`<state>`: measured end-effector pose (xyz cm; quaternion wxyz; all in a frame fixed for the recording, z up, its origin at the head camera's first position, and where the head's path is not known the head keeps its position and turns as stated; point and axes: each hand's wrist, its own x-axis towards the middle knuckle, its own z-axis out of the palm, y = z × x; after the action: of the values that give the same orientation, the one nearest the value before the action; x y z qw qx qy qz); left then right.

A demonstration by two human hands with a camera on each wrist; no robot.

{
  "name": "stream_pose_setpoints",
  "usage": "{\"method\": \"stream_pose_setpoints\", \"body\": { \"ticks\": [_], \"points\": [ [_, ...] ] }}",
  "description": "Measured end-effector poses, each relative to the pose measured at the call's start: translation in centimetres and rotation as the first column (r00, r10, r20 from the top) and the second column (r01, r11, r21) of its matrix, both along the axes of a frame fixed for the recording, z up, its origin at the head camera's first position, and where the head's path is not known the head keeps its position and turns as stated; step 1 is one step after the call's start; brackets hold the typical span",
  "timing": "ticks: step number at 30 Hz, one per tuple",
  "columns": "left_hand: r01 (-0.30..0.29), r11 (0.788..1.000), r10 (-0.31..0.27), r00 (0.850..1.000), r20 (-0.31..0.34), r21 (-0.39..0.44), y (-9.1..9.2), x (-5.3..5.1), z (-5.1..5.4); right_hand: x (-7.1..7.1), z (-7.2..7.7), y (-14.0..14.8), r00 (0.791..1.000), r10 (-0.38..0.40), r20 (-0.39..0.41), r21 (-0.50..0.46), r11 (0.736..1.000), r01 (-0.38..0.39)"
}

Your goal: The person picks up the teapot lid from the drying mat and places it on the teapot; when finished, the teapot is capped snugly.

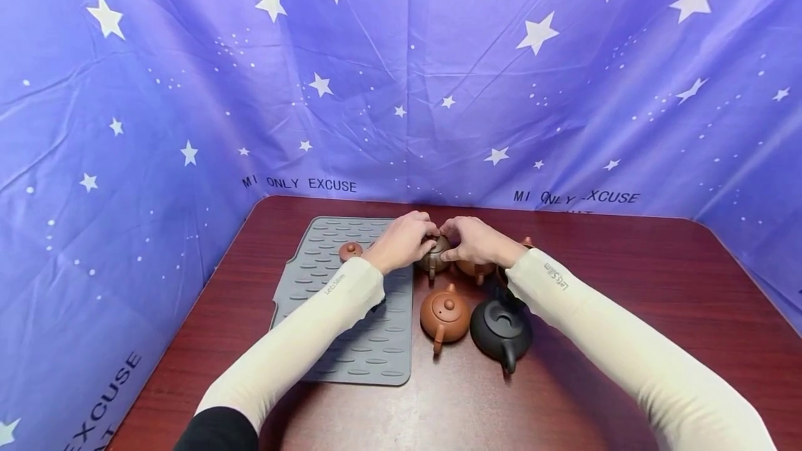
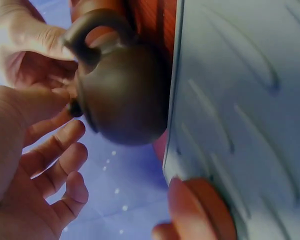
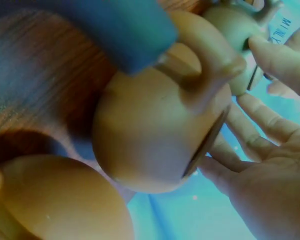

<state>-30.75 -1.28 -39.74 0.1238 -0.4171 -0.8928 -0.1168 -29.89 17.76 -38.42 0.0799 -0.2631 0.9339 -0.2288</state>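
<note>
A dark brown teapot [image 1: 432, 263] stands by the right edge of a grey mat [image 1: 376, 350], between both hands. My left hand [image 1: 404, 239] comes at it from the left; in the left wrist view its thumb and forefinger pinch the small lid knob [image 2: 76, 108], the other fingers loosely bent. My right hand [image 1: 476, 241] holds the teapot's body from the right, thumb on the near side. In the right wrist view an orange-brown teapot [image 3: 155, 130] sits close beside that hand. A loose terracotta lid [image 1: 351, 250] lies on the mat, left of my left hand.
Nearer me stand a terracotta teapot [image 1: 445, 315] and a black teapot [image 1: 501, 329]. My right sleeve [image 1: 564, 291] partly hides more teapots behind it. A starry purple cloth [image 1: 401, 89] hangs behind the dark red table [image 1: 626, 263].
</note>
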Motion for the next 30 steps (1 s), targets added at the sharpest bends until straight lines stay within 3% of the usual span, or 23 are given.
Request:
{"method": "stream_pose_setpoints", "body": {
  "ticks": [5, 10, 15, 19, 25, 30],
  "points": [
    [-0.041, 0.997, 0.037, 0.998, 0.054, 0.07, -2.1, 0.3, 1.4, 0.4, 1.3, 1.0, 0.998, -0.016, -0.067, 0.029, 0.999, 0.018],
    [-0.123, 0.988, 0.115, 0.989, 0.088, 0.091, -6.6, 0.6, 2.1, 1.1, 2.5, 3.3, 0.993, -0.081, -0.082, 0.0, 0.997, 0.081],
    [-0.156, 0.984, 0.143, 0.98, 0.136, 0.088, -10.9, 0.7, 1.0, 1.9, 2.4, 5.8, 0.991, -0.101, -0.092, 0.01, 0.995, 0.102],
    [-0.189, 0.981, 0.175, 0.965, 0.197, 0.053, -12.8, 0.8, -0.5, 2.7, 1.3, 7.1, 0.99, -0.106, -0.093, -0.007, 0.994, 0.106],
    [-0.21, 0.974, 0.182, 0.951, 0.25, 0.087, -13.9, 0.8, -2.4, 3.2, -0.1, 7.6, 0.991, -0.123, -0.059, -0.049, 0.991, 0.121],
    [-0.216, 0.971, 0.183, 0.949, 0.255, 0.107, -13.8, 1.0, -2.9, 3.4, -0.7, 7.5, 0.99, -0.116, -0.075, -0.052, 0.992, 0.112]
  ]
}}
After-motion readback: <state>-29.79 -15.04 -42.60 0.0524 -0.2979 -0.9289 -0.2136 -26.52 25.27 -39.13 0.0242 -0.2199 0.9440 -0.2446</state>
